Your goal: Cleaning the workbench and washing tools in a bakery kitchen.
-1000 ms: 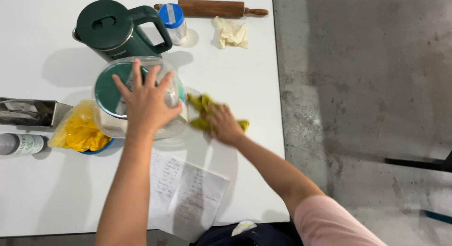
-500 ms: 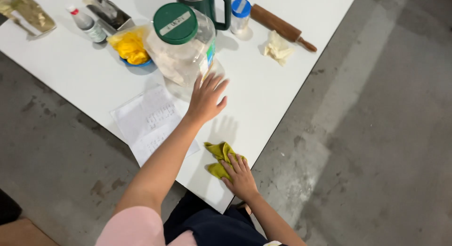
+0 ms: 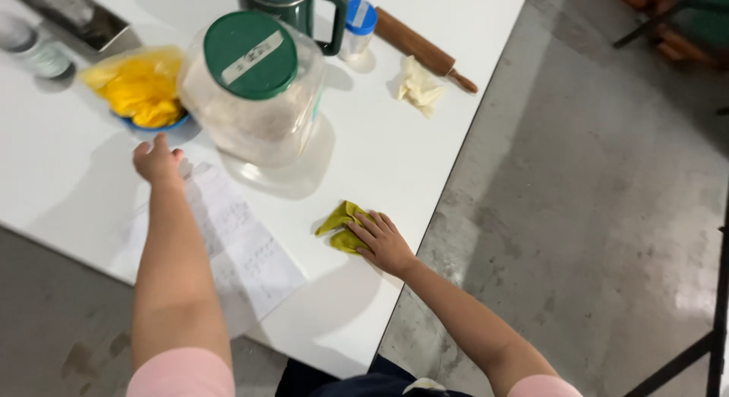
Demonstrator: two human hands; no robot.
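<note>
The desk has a plain white top and stands on a grey concrete floor; its right edge runs diagonally from top right to the bottom centre of the view. Dark metal frame legs stand at the far right of the room.

The right hand lies flat, fingers extended, pressing on a crumpled yellow-green cloth near the right edge of the desk. The cloth is not gripped; it is held down under the fingertips.

The left hand rests loosely curled on the desk at the upper corner of a printed paper sheet. It appears to hold nothing, although the palm side is hidden.

Just beyond the left hand stands a large clear plastic jar with a green lid, filled with pale powder. Left of the jar, touching or almost touching it, a blue bowl carries a yellow bag. Behind the jar stand a dark green jug and a small blue-capped container. A wooden rolling pin and a pale crumpled lump lie near the far right edge. A metal tray and a small bottle occupy the far left corner.
</note>
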